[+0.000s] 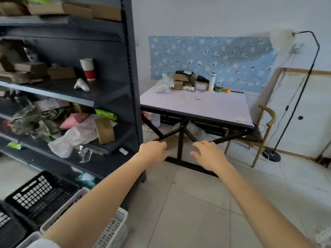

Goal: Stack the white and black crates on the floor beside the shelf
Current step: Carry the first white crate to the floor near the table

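Note:
A black slatted crate point(38, 194) sits on the floor at the lower left, in front of the dark shelf point(114, 86). A white crate point(114, 228) stands beside it to the right, partly hidden under my left forearm. Another dark crate shows at the left edge. Both my arms are stretched forward over the tiled floor. My left hand point(154, 151) and my right hand point(207, 154) hover in the air with relaxed, spread fingers and hold nothing. Both hands are well beyond the crates.
The shelf holds cardboard boxes, bags, a tape roll and a red and white cup point(87, 68). A white-topped table point(197, 104) on black legs stands ahead, with a wooden chair point(265, 131) and a floor lamp point(272, 154) to its right.

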The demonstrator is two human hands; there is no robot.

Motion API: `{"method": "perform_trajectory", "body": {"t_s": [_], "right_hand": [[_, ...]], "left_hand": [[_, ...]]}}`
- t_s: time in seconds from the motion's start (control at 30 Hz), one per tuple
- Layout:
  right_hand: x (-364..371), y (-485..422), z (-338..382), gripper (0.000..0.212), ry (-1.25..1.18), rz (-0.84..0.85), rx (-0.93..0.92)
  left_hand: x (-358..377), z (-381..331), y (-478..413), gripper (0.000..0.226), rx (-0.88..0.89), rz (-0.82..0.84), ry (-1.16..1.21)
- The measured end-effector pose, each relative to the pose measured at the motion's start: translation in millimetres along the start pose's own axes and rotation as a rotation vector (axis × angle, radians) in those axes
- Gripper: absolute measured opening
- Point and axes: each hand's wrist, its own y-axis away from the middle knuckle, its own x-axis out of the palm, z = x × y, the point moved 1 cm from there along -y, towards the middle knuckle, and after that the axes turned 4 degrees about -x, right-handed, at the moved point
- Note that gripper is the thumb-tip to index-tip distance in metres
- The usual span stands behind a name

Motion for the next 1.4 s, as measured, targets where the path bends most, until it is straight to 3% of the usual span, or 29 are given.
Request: {"method": "perform_trajectory", "body": {"t_s": [0.27, 0.53, 0.77, 1.07, 1.4], "right_hand": [[48.8, 5.6, 164.6, 0.049, 0.005, 0.127, -0.25], [101.4, 90.2, 367.1, 0.048, -0.025, 0.259, -0.62], [133.8, 171.1, 523.4, 0.048, -0.074, 0.279, -0.852], [199.1, 209.9, 679.4, 0.047, -0.11, 0.369, -0.895], [248.4, 215.6, 809.7, 0.048, -0.097, 0.411, -0.813]], "left_hand": [[13.3, 152.2, 136.3, 0.044, -0.322, -0.004, -0.027], [37.1, 266.4, 349.4, 0.05, -0.647, -0.037, 0.005], [57.6, 341.9, 508.8, 0.054, -0.925, -0.098, 0.021], [72.6, 449.8, 609.7, 0.055, -1.067, -0.057, -0.027], [81.4, 583.0, 661.6, 0.051, -0.996, -0.007, -0.015]]}}
